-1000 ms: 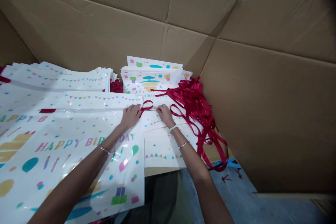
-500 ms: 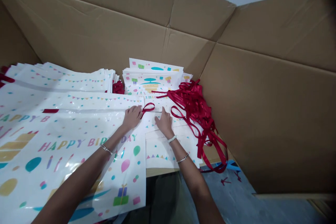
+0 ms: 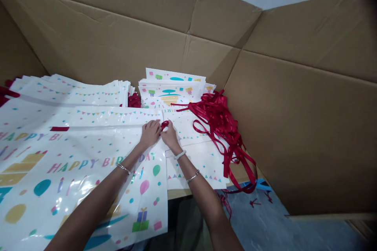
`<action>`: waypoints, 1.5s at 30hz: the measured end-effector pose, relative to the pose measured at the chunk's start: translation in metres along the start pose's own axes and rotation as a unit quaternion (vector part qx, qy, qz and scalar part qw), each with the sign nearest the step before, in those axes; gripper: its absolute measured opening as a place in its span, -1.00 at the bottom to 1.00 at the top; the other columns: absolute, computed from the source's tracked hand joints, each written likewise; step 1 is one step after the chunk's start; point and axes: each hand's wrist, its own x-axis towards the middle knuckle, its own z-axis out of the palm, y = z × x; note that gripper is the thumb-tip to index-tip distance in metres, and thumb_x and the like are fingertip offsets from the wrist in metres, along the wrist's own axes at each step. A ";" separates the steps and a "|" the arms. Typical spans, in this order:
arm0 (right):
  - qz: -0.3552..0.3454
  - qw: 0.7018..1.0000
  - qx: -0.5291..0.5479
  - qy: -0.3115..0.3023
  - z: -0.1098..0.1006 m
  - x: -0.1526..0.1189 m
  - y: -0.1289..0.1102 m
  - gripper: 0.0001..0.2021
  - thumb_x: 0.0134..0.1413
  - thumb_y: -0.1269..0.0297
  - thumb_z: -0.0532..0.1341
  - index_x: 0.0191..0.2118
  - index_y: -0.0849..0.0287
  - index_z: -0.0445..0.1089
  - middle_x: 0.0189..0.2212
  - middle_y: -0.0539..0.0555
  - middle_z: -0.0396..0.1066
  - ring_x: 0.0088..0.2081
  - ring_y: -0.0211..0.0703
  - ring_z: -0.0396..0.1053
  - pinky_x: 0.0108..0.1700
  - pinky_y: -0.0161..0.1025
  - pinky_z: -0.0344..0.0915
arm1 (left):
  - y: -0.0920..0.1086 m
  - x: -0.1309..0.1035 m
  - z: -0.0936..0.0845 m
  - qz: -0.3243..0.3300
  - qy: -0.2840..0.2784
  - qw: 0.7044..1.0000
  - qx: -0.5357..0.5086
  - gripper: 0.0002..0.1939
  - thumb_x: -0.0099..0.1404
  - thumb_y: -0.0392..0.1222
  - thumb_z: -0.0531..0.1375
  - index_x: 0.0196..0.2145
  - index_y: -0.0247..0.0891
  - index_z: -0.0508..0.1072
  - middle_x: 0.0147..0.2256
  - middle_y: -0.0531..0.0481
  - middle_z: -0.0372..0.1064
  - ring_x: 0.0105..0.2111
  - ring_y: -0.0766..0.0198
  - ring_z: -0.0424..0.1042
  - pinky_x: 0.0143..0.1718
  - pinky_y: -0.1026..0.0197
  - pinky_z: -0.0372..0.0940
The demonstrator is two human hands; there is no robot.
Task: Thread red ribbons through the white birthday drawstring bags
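A large white plastic sheet or bag [image 3: 97, 145] printed "HAPPY BIRTHDAY" lies flat in front of me. A short red ribbon end [image 3: 59, 129] sticks out of the band near its top. My left hand [image 3: 150, 132] grips the right end of that band, fingers bent over the edge. Close against it, my right hand [image 3: 170, 133] pinches a small red ribbon loop [image 3: 165, 124] at the edge. The fingertips meet there, and whether a thin tool is in them is hidden.
A tangled heap of red ribbons [image 3: 216, 119] lies at the right, some hanging over the table edge. Printed stacks stand at the back left [image 3: 88, 90] and back middle [image 3: 173, 82]. Cardboard walls [image 3: 118, 35] enclose the back and right. Ribbon scraps [image 3: 255, 203] lie on the floor.
My right hand has moved left to the sheet's edge, beside my left hand. The thin dark rod between it and the ribbon loop no longer shows, and the loop looks smaller.
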 end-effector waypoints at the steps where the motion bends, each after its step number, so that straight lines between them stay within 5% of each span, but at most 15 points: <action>1: -0.004 1.000 0.013 -0.004 0.003 0.000 -0.002 -0.30 0.17 0.47 0.13 0.42 0.25 0.01 0.17 0.25 0.38 0.10 -0.07 0.42 0.19 -0.22 0.31 | 0.000 0.000 0.000 0.000 0.000 1.000 -0.002 -0.61 0.45 -0.18 -0.02 0.13 -0.19 0.44 0.28 -0.19 0.30 0.27 -0.11 0.17 0.20 -0.15 0.01; 10: 0.024 0.982 0.179 -0.050 -0.012 0.005 0.011 -0.40 0.05 0.55 0.20 0.24 0.13 0.22 0.09 0.09 0.46 0.00 -0.20 0.46 -0.02 -0.37 0.39 | 0.001 0.001 0.000 -0.014 -0.003 1.000 0.005 -0.68 0.45 -0.20 -0.01 0.01 -0.19 0.48 0.27 -0.17 0.30 0.28 -0.11 0.15 0.20 -0.16 0.02; 16: -0.092 0.994 -0.028 0.051 -0.006 0.002 0.023 -0.72 0.20 0.52 0.13 -0.04 0.21 0.47 -0.03 0.13 0.45 -0.05 -0.17 0.43 0.14 -0.25 0.30 | -0.001 0.002 -0.001 -0.021 -0.025 0.999 -0.001 -0.76 0.43 -0.21 0.03 -0.11 -0.20 0.48 0.33 -0.13 0.23 0.34 -0.12 0.05 0.26 -0.19 0.00; 23: -0.223 0.964 -0.144 0.033 -0.004 -0.004 0.034 -0.78 0.24 0.49 0.15 -0.13 0.22 0.53 -0.05 0.19 0.44 0.00 -0.07 0.39 0.10 -0.19 0.31 | -0.010 0.009 0.006 -0.063 -0.014 0.997 -0.041 -0.80 0.41 -0.16 0.07 -0.25 -0.19 0.49 0.29 -0.09 0.27 0.30 -0.07 0.12 0.31 -0.17 0.02; 27: -0.073 0.997 0.018 0.003 -0.011 -0.009 0.022 -0.85 0.26 0.45 0.13 -0.28 0.22 0.45 -0.30 0.08 0.50 -0.36 -0.26 0.41 -0.26 -0.35 0.34 | -0.015 0.017 0.006 -0.099 -0.017 0.993 -0.067 -0.84 0.35 -0.19 0.16 -0.36 -0.16 0.51 0.25 -0.03 0.31 0.27 -0.07 0.18 0.29 -0.19 0.06; 31: 0.121 0.961 0.193 -0.159 -0.024 -0.005 0.009 -0.81 0.27 0.40 0.12 -0.40 0.24 0.33 -0.53 0.03 0.47 -0.69 -0.40 0.12 -0.64 -0.39 -0.03 | -0.017 0.022 0.003 -0.134 -0.041 0.987 -0.081 -0.87 0.31 -0.25 0.21 -0.39 -0.17 0.54 0.25 0.01 0.33 0.26 -0.05 0.21 0.30 -0.17 0.10; 38: 0.132 0.952 0.199 -0.193 -0.026 0.005 0.002 -0.72 0.23 0.43 0.16 -0.53 0.29 0.34 -0.70 0.02 0.38 -0.76 -0.42 0.02 -0.71 -0.40 -0.11 | -0.023 0.025 0.004 -0.144 -0.051 0.983 -0.105 -0.89 0.25 -0.22 0.23 -0.41 -0.16 0.56 0.25 0.06 0.33 0.30 -0.09 0.14 0.34 -0.21 0.02; 45: 0.118 0.957 0.211 -0.159 -0.020 0.001 -0.003 -0.70 0.28 0.42 0.13 -0.52 0.26 0.31 -0.63 0.07 0.47 -0.74 -0.41 0.10 -0.70 -0.41 -0.05 | -0.035 0.028 0.009 -0.135 -0.051 0.976 -0.163 -0.94 0.19 -0.21 0.25 -0.42 -0.16 0.55 0.09 -0.01 0.47 0.28 -0.03 0.18 0.35 -0.18 0.01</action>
